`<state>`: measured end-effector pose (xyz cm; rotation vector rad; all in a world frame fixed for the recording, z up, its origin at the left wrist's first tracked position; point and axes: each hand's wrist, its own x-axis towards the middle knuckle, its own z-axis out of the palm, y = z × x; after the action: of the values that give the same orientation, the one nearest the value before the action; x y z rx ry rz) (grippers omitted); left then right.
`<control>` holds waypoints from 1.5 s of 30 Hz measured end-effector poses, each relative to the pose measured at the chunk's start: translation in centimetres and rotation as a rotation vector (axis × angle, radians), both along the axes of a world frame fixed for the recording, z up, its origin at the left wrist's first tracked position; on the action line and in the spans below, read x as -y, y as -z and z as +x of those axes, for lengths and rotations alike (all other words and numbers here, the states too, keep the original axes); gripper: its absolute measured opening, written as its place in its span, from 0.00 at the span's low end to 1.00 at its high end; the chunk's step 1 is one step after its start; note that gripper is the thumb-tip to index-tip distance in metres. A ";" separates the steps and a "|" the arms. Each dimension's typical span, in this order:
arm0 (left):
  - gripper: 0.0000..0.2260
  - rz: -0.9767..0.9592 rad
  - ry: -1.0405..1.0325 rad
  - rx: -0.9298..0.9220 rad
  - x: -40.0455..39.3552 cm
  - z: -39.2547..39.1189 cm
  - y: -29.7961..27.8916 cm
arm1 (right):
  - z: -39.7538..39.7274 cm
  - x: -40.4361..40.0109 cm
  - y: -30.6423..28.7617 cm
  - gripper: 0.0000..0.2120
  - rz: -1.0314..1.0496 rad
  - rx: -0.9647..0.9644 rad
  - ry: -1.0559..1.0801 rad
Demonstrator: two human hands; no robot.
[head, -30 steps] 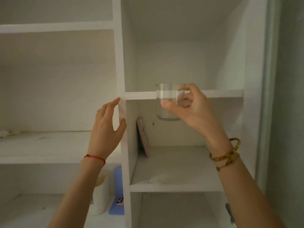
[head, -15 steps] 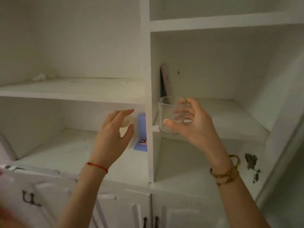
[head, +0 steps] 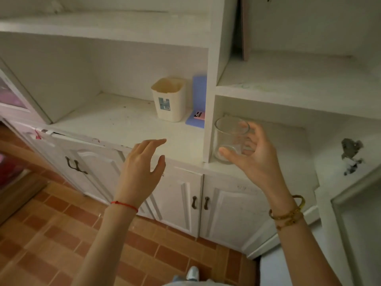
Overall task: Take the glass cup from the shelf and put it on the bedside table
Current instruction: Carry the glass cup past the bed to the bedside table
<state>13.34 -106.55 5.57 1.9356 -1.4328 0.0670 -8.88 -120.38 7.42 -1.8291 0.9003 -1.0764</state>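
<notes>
Hands two, right hand (head: pixel 258 155) grip pinching one glass cup (head: pixel 229 140), left hand (head: pixel 142 168) grip spread, empty

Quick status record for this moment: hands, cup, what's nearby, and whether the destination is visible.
right hand: right hand grips the glass cup, upright, held off the shelf
left hand: left hand open, holding nothing
nearby: cream bin and blue pad on the lower shelf
bedside table: not in view
</notes>
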 end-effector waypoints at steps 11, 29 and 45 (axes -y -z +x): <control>0.17 0.115 -0.102 -0.104 -4.8 -1.9 4.0 | 0.2 -2.8 4.4 0.33 0.069 -0.070 -0.114; 0.16 0.147 -0.467 -0.187 -12.8 2.2 8.0 | 11.7 -5.1 8.1 0.36 0.155 -0.158 -0.533; 0.16 0.161 -0.817 -0.197 -20.1 17.1 8.9 | 34.9 -9.1 9.4 0.35 0.101 -0.174 -0.846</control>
<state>30.40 -86.42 -3.33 2.4647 -0.4650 0.1333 26.03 -111.24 -1.97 -1.9425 0.1936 -0.3368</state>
